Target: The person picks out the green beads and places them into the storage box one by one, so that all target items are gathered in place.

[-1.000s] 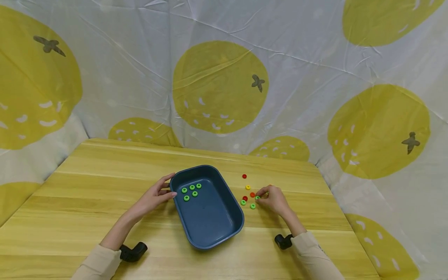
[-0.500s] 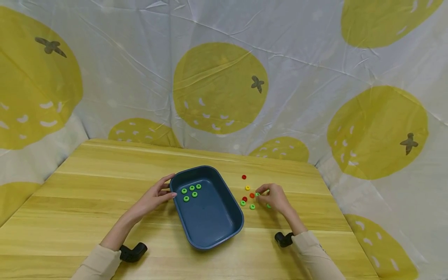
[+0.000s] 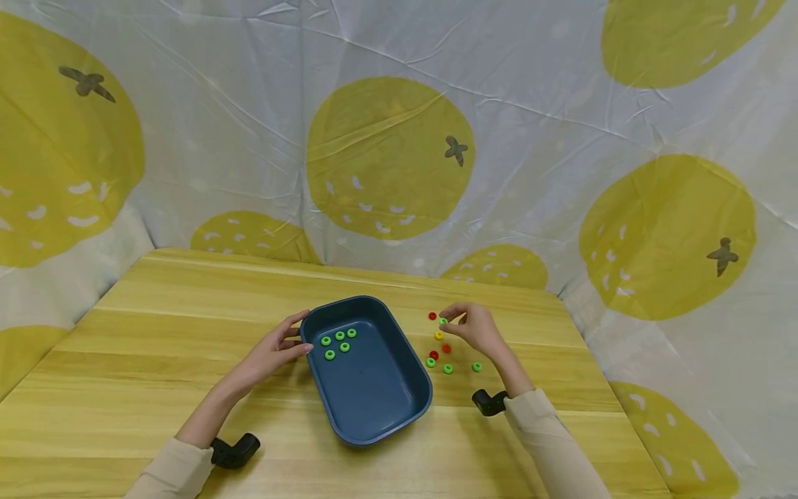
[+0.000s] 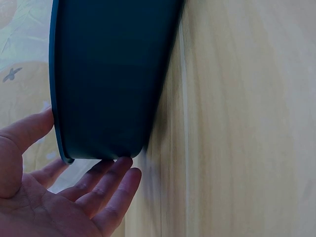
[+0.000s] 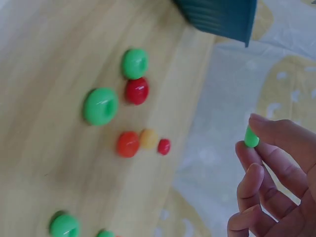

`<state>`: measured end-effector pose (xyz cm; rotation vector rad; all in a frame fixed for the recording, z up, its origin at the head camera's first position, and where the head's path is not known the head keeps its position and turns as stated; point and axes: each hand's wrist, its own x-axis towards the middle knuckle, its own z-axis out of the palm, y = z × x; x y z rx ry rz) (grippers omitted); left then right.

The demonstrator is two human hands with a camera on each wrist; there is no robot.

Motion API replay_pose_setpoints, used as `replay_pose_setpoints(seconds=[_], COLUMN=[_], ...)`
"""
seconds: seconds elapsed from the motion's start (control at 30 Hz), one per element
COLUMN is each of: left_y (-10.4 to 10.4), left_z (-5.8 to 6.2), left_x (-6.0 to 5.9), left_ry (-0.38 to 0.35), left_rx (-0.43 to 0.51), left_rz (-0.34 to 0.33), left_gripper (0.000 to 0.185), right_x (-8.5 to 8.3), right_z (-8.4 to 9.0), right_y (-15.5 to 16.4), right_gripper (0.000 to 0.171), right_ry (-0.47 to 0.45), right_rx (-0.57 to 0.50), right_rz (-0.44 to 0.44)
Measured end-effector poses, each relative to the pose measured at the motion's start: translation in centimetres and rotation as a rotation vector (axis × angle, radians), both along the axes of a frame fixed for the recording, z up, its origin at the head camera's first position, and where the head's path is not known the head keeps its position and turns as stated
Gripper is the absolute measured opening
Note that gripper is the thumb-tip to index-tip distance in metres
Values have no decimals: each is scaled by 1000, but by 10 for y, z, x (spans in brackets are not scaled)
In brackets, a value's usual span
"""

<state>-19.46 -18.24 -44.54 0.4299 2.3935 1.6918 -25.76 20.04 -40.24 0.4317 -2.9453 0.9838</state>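
Observation:
My right hand (image 3: 476, 331) pinches a green ring-shaped bead (image 5: 252, 137) between thumb and fingertips, lifted over the loose beads. My left hand (image 3: 264, 357) touches the far left corner of a dark blue rectangular bin (image 3: 368, 402). In the left wrist view its thumb meets the rim and its fairly straight fingers touch the outer wall. Several green beads (image 3: 330, 355) lie on the bin's floor near that corner. On the table right of the bin are green beads (image 5: 100, 106), red beads (image 5: 137, 91), an orange-red bead (image 5: 128, 144) and a yellow bead (image 5: 148, 138).
The wooden table (image 3: 206, 298) runs back to a pale curtain (image 3: 530, 138) printed with yellow fruit. The bin's raised wall stands between the loose beads and the beads inside. Each wrist carries a black camera mount.
My right hand has picked up a green bead and moved it up and away over the table, uncovering another green bead beneath. My left hand and the bin stay put.

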Motion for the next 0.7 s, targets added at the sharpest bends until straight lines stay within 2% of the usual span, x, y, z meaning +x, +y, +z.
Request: replay_pose_setpoints(seconds=[0.37,0.7], left_y=[-2,-1], left_z=[-1,0], left_x=[1,0], left_ry=[-13,-9], left_rx=[4,7], left_rz=[-6,-9], left_gripper=[69,69], right_x=[-10,-10], right_z=[20,30], right_y=[-43,-89], right_gripper=[18,20], right_ry=[43,78], right_rx=[-19,-63], right_rz=[73,214])
